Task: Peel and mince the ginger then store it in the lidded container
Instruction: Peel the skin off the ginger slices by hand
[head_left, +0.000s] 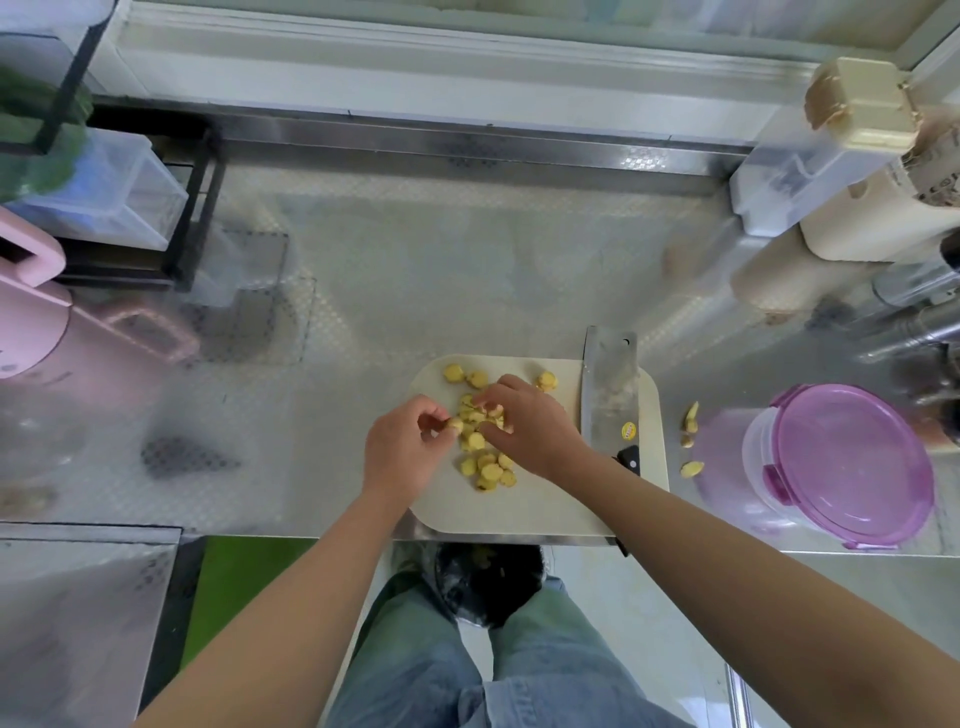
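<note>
- Head view: your left hand (402, 447) pinches one of the ginger slices (485, 462); your right hand (530, 423) gathers others with curled fingers on the cutting board (519, 509).
- Step, as judged: stacking slices for mincing.
- Next: let go and take the cleaver (608, 400), right of the pile; the lidded container (847, 462) stands farther right.

Cut into small round yellow ginger slices (480, 457). Heaped loosely between and under the left hand (402, 449) and right hand (530, 426), with a few strays just beyond the fingertips and more trailing back toward the wrists. One piece pinched in the left fingertips, others caught under the right hand's curled fingers. Right of the right forearm, a few pale ginger scraps (691, 418). Further right, well apart, a round clear container (753, 457) with a see-through purple lid (852, 462) closed on top.
</note>
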